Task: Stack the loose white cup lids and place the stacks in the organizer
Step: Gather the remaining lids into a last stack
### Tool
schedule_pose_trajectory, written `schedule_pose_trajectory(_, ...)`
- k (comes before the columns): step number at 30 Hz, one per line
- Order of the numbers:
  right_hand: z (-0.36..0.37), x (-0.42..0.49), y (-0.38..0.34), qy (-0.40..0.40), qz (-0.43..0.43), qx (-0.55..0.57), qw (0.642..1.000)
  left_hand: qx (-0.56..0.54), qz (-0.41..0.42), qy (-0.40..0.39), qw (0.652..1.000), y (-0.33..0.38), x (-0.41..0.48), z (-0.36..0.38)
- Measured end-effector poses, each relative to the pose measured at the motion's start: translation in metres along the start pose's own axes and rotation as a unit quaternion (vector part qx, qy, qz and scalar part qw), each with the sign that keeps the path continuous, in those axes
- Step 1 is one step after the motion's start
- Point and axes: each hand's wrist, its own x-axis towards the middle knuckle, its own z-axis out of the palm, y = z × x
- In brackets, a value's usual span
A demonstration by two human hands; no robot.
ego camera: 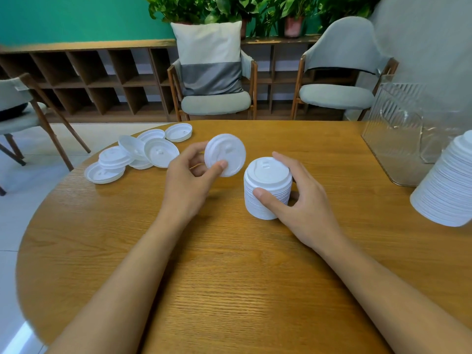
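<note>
The scene was brightly and evenly lit by soft, diffuse light. Faint, soft-edged shadows lay on the wooden table [229,277] beside the stack of lids [267,198]. Glare whitened the floor [20,335] at the lower left corner. The wide lens bowed the table's edge. At the right edge, the clear organizer [398,129] smeared into blur.

Single head view, looking forward-down over table [229,290], close above it.
</note>
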Motion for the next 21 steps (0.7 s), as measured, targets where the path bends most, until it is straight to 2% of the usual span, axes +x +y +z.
schedule_pose_trajectory(3,-0.001,0.0,-0.001,-0.013,0.003,0.007,1.0,-0.117,-0.033,-0.014,0.993,0.014,-0.004,0.0)
schedule_pose_trajectory(6,0.0,0.0,-0.003,-0.026,0.0,0.013,1.0,-0.162,-0.047,-0.055,0.984,0.017,-0.006,0.004)
schedule_pose_trajectory(14,0.002,0.001,-0.001,-0.03,-0.021,0.033,0.999,-0.027,0.021,-0.093,0.995,0.01,-0.015,0.02)
schedule_pose_trajectory(18,0.004,0.0,0.001,-0.036,-0.03,0.032,0.998,0.053,0.052,-0.07,0.995,0.009,-0.016,0.022)
schedule_pose_trajectory(21,0.002,0.001,0.001,-0.045,-0.028,0.032,0.998,0.03,0.042,-0.108,0.993,0.011,-0.017,0.021)
